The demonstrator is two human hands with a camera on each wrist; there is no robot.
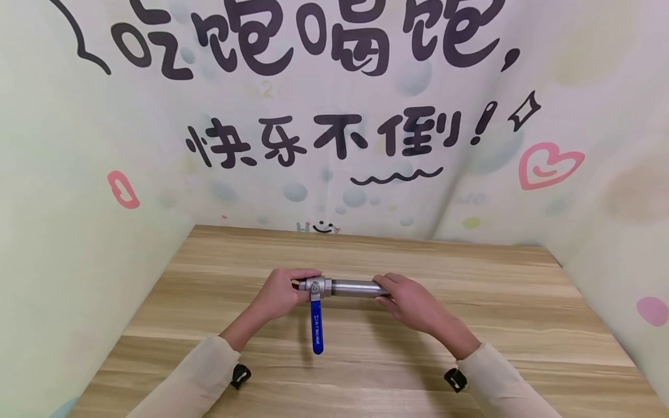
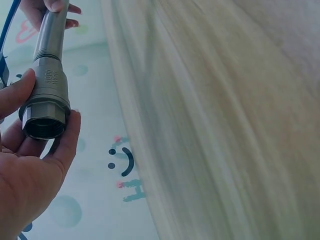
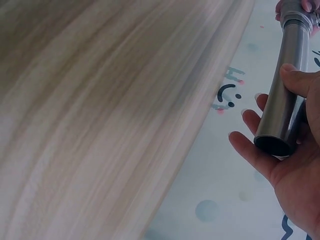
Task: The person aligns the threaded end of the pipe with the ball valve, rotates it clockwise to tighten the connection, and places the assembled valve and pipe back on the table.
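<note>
Pale printed cloth (image 1: 366,212) walls the back and both sides of a wood-grain table (image 1: 522,325); large black lettering (image 1: 341,136) runs across the rear panel, a pink heart outline (image 1: 551,166) to its right, a small smiley (image 1: 322,227) low down just above the table's far edge. Metal ball valve (image 1: 316,287) and steel pipe (image 1: 355,288) joined end to end, lying roughly level across the middle of the head view, over the table; soft shadows below. Blue lever (image 1: 317,328) points back toward the person, in the gap between the two forearms, partly covering the table behind it. Left hand (image 1: 279,295) grips the valve at its outer end, thumb on one side, fingers round the other; hexagonal open mouth faces the left wrist camera. Right hand (image 1: 413,302) holds the pipe's far end, thumb laid along the tube, fingers behind it, fairly spread; the pipe's open end sits near the palm. Both forearms angle inward from the lower corners, cream sleeves (image 1: 204,363) ending short of the wrists, a black strap piece (image 1: 241,376) showing at each cuff.
</note>
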